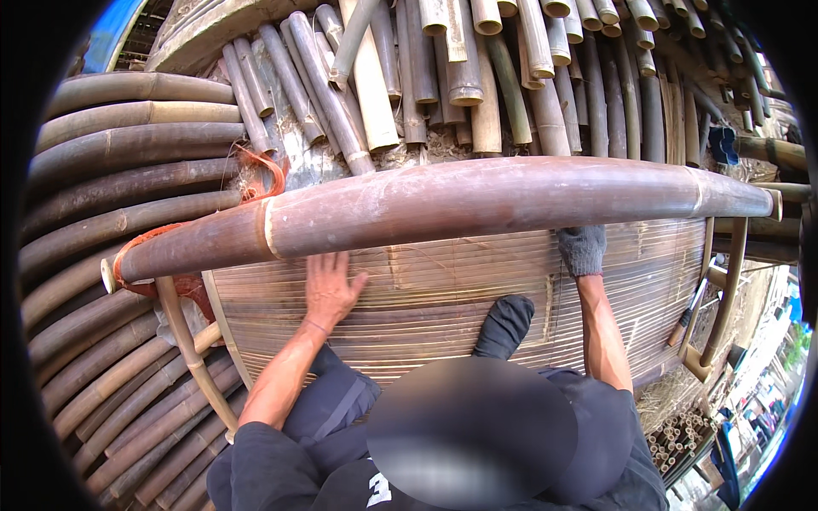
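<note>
A thick brown bamboo pole (pixel 477 200) lies across the view above a mat of flattened bamboo slats (pixel 460 285). My bare left hand (pixel 329 289) rests flat on the mat with its fingers spread, just below the pole. My right hand (pixel 582 249) wears a grey glove and reaches up to the pole's lower edge. Its fingertips are hidden behind the pole. My foot in a black sock (pixel 504 325) is planted on the mat between my arms.
Stacked bamboo poles fill the left side (pixel 128 170) and the top (pixel 477 77). Orange cord (pixel 260 170) is tied near the big pole's left end. A wooden-handled tool (pixel 688 317) lies at the mat's right edge beside a curved bamboo frame (pixel 724 289).
</note>
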`<action>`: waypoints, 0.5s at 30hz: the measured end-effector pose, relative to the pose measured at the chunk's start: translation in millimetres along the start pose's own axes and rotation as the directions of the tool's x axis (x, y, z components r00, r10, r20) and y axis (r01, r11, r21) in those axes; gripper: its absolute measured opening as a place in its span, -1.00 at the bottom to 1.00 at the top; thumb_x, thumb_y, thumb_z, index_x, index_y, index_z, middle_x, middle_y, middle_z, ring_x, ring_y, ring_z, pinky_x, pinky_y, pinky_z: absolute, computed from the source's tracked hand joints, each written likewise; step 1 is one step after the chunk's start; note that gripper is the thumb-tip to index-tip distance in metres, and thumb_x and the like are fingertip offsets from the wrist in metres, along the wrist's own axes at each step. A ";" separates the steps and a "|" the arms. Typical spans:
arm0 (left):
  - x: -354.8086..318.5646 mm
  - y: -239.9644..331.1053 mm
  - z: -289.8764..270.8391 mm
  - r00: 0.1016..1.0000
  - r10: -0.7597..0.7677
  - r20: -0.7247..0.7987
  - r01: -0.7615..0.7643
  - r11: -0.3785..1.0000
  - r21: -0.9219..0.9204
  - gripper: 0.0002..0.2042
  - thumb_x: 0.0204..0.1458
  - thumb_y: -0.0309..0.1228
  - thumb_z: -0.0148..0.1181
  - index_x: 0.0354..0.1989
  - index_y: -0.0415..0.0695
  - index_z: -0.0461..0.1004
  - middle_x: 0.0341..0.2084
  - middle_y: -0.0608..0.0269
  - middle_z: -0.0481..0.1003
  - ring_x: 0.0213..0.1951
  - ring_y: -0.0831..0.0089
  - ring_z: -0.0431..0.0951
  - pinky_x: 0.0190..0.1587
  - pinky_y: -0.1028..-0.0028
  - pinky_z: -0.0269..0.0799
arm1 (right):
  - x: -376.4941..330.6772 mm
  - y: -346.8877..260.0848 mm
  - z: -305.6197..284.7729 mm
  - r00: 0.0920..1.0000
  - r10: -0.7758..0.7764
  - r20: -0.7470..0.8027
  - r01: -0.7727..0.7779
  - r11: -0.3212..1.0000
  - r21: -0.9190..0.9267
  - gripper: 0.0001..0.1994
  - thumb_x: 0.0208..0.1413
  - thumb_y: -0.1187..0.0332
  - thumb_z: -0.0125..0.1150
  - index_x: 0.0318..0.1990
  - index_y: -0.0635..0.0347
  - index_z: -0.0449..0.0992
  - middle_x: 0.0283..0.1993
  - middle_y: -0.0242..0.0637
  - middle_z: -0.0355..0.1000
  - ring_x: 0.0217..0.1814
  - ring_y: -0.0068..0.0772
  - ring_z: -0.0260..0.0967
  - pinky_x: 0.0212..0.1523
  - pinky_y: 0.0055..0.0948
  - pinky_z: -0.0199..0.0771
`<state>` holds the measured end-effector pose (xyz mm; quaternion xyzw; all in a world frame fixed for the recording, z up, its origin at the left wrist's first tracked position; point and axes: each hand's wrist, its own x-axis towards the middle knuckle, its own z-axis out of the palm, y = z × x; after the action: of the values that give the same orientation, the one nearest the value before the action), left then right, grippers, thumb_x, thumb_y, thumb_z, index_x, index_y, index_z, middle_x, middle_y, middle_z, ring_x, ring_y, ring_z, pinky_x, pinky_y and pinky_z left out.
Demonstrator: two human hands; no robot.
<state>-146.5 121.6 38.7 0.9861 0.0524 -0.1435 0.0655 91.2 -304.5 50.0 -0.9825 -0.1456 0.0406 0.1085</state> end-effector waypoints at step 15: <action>19.9 45.8 -25.2 0.997 -0.041 -0.066 0.036 0.997 -0.070 -0.35 0.11 -0.04 0.15 0.24 -0.25 0.22 0.14 -0.15 0.22 0.16 -0.14 0.19 0.23 -0.05 0.11 | 28.2 21.9 2.8 0.985 -0.052 0.163 0.054 0.998 -0.010 -0.67 0.10 0.16 0.17 -0.09 0.16 0.58 -0.12 0.06 0.54 -0.06 0.17 0.48 -0.03 0.01 0.47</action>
<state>-115.0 81.8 62.1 0.9863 0.0787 -0.1095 0.0950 123.9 -316.1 41.0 -0.9725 -0.1804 0.1165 0.0902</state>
